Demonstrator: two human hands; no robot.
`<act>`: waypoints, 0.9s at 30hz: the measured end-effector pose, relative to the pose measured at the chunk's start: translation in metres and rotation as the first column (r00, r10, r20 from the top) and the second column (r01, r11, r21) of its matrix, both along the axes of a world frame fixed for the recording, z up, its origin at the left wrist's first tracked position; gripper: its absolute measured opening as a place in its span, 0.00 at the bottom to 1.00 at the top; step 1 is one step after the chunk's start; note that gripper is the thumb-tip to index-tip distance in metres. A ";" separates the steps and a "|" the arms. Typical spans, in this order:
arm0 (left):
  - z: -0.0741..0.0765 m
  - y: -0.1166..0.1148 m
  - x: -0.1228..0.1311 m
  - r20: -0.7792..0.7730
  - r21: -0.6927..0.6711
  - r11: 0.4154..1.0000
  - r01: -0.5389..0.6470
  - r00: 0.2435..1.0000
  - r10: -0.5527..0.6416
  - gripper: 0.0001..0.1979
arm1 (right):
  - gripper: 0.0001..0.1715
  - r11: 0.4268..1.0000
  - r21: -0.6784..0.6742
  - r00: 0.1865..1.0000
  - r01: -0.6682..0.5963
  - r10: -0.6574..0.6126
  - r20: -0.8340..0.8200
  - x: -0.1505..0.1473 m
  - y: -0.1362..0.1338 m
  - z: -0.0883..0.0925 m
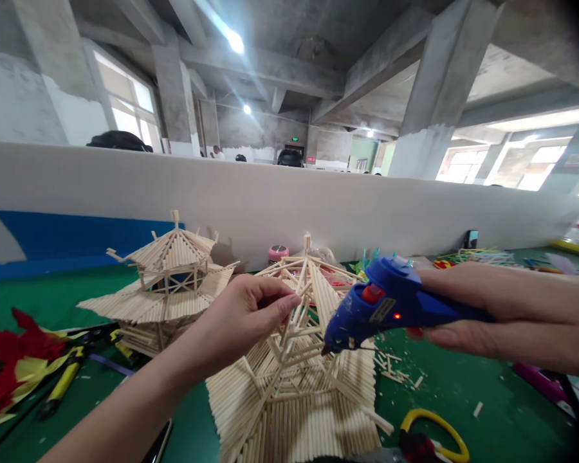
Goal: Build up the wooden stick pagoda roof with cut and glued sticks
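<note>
A pagoda model of thin wooden sticks [299, 424] stands in front of me, its upper roof partly an open frame. My left hand [265, 305] is at the left side of that upper frame, thumb and forefinger pinched together; whatever is between them is too small to name. My right hand [492, 315] is closed around a blue glue gun [395, 302] with a small red light lit. The gun's nozzle points down and left, close to the right side of the frame. A second stick pagoda [174, 308], with a covered roof, stands behind on the left.
Yellow-handled scissors [437, 421] lie at the front right, near cut stick bits [395, 373]. Red cloth flowers [19, 347] and a yellow-black tool [65, 382] are at the left. A white partition [251, 193] runs behind the green table [444, 379].
</note>
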State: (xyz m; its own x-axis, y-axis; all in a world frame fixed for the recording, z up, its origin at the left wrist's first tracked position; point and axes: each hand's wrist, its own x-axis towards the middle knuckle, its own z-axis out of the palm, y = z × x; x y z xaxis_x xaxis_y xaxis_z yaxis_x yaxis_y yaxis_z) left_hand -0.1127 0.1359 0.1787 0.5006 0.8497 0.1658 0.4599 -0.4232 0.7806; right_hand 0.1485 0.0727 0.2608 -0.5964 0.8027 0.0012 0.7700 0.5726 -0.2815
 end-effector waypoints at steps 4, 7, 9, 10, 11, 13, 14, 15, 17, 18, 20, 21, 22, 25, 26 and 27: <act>0.001 0.000 0.001 -0.010 0.006 1.000 -0.017 1.000 0.017 0.15 | 0.28 1.000 -0.017 1.000 0.014 -0.014 -0.006 -0.001 0.003 0.000; -0.001 0.001 0.000 0.003 -0.004 1.000 -0.009 1.000 0.009 0.15 | 0.27 1.000 -0.014 1.000 0.027 -0.027 0.002 0.000 0.004 -0.001; -0.002 0.001 -0.001 0.012 -0.011 1.000 0.000 1.000 0.000 0.15 | 0.27 0.997 0.016 0.997 0.069 -0.069 -0.015 0.002 0.003 -0.001; -0.003 0.001 -0.001 0.013 -0.010 1.000 0.001 1.000 -0.001 0.15 | 0.27 0.996 0.024 0.996 0.086 -0.086 -0.024 0.004 0.002 -0.002; -0.003 0.001 -0.002 0.013 -0.006 1.000 0.001 1.000 -0.001 0.15 | 0.27 0.994 0.026 0.994 0.102 -0.102 -0.029 0.005 0.002 -0.002; -0.003 0.001 -0.002 0.010 0.001 1.000 -0.002 1.000 0.002 0.15 | 0.28 0.992 0.013 0.992 0.125 -0.125 -0.019 0.008 0.002 -0.002; -0.002 0.001 -0.001 0.010 0.003 1.000 -0.002 1.000 0.002 0.15 | 0.27 0.990 0.004 0.990 0.138 -0.137 -0.010 0.008 0.002 -0.003; -0.002 0.000 -0.001 0.010 0.003 1.000 -0.001 1.000 0.001 0.15 | 0.27 0.988 -0.006 0.988 0.152 -0.152 -0.002 0.008 0.003 -0.003; -0.001 0.000 0.000 0.006 0.000 1.000 0.006 1.000 -0.006 0.14 | 0.26 0.985 -0.024 0.986 0.169 -0.168 0.010 0.007 0.005 -0.003; -0.001 0.000 0.000 0.006 0.000 1.000 0.007 1.000 -0.007 0.14 | 0.25 0.985 -0.033 0.986 0.168 -0.167 0.013 0.007 0.006 -0.003; 0.000 0.000 0.001 0.005 0.005 1.000 0.009 1.000 -0.009 0.15 | 0.24 0.987 -0.041 0.987 0.158 -0.158 0.011 0.005 0.008 -0.002; 0.000 0.001 0.001 0.005 0.007 1.000 0.010 1.000 -0.010 0.15 | 0.24 0.988 -0.047 0.990 0.144 -0.144 0.006 0.004 0.009 -0.001; 0.000 0.001 0.001 0.002 0.011 1.000 0.011 1.000 -0.011 0.15 | 0.25 0.990 -0.055 0.992 0.128 -0.129 -0.002 0.003 0.010 0.000; 0.000 0.001 0.000 -0.015 0.017 1.000 0.015 1.000 -0.015 0.16 | 0.26 0.991 -0.086 0.993 0.100 -0.104 -0.047 0.001 0.010 0.003; 0.000 0.001 0.000 -0.017 0.021 1.000 0.015 1.000 -0.015 0.16 | 0.26 0.990 -0.102 0.993 0.096 -0.103 -0.064 0.000 0.010 0.003; 0.000 0.000 0.000 -0.017 0.025 1.000 0.016 1.000 -0.016 0.16 | 0.25 0.989 -0.117 0.991 0.095 -0.105 -0.083 0.000 0.010 0.004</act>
